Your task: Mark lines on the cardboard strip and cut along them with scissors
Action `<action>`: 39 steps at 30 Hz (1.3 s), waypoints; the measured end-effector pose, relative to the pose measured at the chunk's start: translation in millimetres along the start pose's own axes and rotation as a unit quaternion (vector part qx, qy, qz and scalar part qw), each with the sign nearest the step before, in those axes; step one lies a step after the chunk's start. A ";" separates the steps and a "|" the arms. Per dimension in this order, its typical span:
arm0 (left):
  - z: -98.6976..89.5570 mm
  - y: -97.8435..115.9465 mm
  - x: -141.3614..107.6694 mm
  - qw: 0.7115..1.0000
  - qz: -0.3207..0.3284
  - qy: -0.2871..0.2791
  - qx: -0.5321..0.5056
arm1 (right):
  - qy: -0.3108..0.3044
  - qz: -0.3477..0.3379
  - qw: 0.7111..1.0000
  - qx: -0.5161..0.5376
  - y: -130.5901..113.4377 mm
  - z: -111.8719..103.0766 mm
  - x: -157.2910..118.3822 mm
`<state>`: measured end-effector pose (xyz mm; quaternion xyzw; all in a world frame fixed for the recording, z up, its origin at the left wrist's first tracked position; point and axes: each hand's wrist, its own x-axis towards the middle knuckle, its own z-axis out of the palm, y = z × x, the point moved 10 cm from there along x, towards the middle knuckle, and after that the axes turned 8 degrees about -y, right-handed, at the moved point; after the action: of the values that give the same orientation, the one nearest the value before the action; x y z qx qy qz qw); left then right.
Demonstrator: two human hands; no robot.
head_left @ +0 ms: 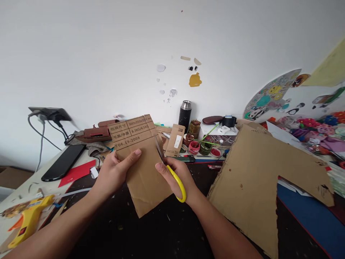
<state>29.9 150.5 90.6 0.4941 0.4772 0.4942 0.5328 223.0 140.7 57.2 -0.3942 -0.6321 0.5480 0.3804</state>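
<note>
A brown cardboard piece [147,172] with printed black text and ruled lines is held up in front of me, tilted. My left hand [115,169] grips its left edge, thumb on the front face and the other fingers hidden behind. My right hand [179,176] is closed round yellow-handled scissors [179,185]. Their metal blades point up and lie at the right part of the cardboard, where a narrow strip stands apart along a slit.
A large cut cardboard sheet [248,180] lies at the right. Behind are paint jars [194,146] and a black flask [185,115]. At left lie a yellow glue gun [29,219], red paper [77,173] and a black phone-like slab [64,162].
</note>
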 end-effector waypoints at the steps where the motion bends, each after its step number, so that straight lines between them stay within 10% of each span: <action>1: 1.3 -0.3 0.0 1.000 -0.003 -0.003 -0.006 | -0.001 0.002 1.000 0.001 -0.2 0.3 0.0; 39: 0.5 -10.9 16.3 0.997 -0.019 -0.075 0.020 | 0.026 -0.018 0.994 -0.107 -6.2 2.1 -3.3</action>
<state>31.9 166.5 79.4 0.5310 0.4547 0.4357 0.5669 221.9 136.3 63.0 -0.4351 -0.6844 0.4597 0.3618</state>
